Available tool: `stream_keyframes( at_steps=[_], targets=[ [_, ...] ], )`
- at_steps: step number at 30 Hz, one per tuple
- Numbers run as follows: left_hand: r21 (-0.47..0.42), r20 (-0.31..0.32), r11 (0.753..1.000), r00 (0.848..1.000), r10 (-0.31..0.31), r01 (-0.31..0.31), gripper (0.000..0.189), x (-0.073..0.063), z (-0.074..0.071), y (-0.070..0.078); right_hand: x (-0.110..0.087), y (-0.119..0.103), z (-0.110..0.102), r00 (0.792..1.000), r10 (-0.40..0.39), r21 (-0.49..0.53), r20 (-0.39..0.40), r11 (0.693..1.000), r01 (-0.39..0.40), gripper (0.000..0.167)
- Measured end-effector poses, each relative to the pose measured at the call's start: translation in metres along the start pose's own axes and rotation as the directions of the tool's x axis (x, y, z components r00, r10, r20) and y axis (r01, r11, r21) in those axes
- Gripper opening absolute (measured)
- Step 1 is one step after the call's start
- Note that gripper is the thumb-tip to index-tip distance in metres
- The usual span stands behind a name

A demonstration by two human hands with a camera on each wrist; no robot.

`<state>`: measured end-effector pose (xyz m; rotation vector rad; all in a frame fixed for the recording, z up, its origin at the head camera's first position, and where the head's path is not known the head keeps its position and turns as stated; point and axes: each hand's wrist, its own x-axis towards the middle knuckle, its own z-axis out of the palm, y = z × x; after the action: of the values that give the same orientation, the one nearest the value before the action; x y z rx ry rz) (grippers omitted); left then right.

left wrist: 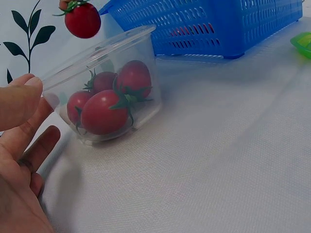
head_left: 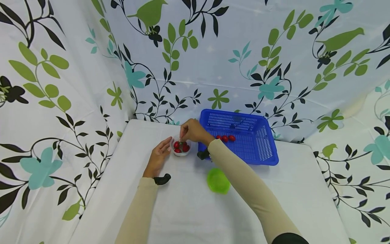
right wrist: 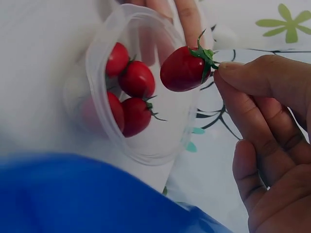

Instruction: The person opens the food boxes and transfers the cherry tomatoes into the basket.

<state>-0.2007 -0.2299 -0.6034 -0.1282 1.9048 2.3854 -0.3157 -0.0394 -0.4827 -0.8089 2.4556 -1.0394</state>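
Observation:
My right hand (head_left: 194, 131) pinches a cherry tomato (right wrist: 184, 69) by its green stem between thumb and forefinger. That tomato hangs over the mouth of a clear plastic tub (left wrist: 146, 41). Inside the tub lie several red cherry tomatoes (left wrist: 103, 112), some with green stems attached. On the tub's left side, my left hand (head_left: 158, 156) rests its fairly straight fingers against the outer wall, thumb tip right at the rim. The tub stands on the white-covered table (head_left: 182, 210).
Right of the tub, a blue plastic basket (head_left: 259, 139) holds more red tomatoes (head_left: 225, 138), partly hidden by my right wrist. A bright green lid-like piece (head_left: 218, 181) lies in front of the basket. Patterned cloth (head_left: 219, 67) hangs behind the table and at its sides.

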Motion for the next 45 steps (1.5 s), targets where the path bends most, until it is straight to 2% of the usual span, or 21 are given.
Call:
stream_keyframes(
  at_steps=[8, 20, 28, 37, 45],
  targets=[
    [-0.005, -0.003, 1.0, 1.0, -0.013, 0.013, 0.053, 0.0, 0.0, -0.002, -0.006, -0.007, -0.012, 0.999, 0.023, 0.06, -0.026, 0.998, -0.021, 0.017],
    [-0.013, -0.011, 1.0, 1.0, -0.003, 0.003, 0.053, -0.001, -0.001, -0.003, -0.01, -0.01, -0.028, 0.998, -0.003, 0.076, -0.063, 0.997, 0.008, 0.016],
    [-0.011, -0.01, 1.0, 1.0, -0.01, 0.01, 0.054, -0.002, 0.0, -0.001, -0.015, -0.006, -0.04, 0.995, 0.035, 0.055, -0.097, 0.998, -0.03, 0.018],
    [0.009, -0.009, 1.0, 1.0, -0.018, 0.018, 0.054, -0.003, 0.001, 0.0, -0.026, 0.003, -0.055, 0.989, 0.041, 0.079, -0.142, 0.996, -0.03, 0.017],
    [0.017, -0.003, 1.0, 1.0, -0.018, 0.018, 0.055, -0.002, 0.0, 0.001, -0.038, 0.018, -0.07, 0.982, 0.09, 0.112, -0.164, 0.991, -0.072, 0.017]
  ],
)
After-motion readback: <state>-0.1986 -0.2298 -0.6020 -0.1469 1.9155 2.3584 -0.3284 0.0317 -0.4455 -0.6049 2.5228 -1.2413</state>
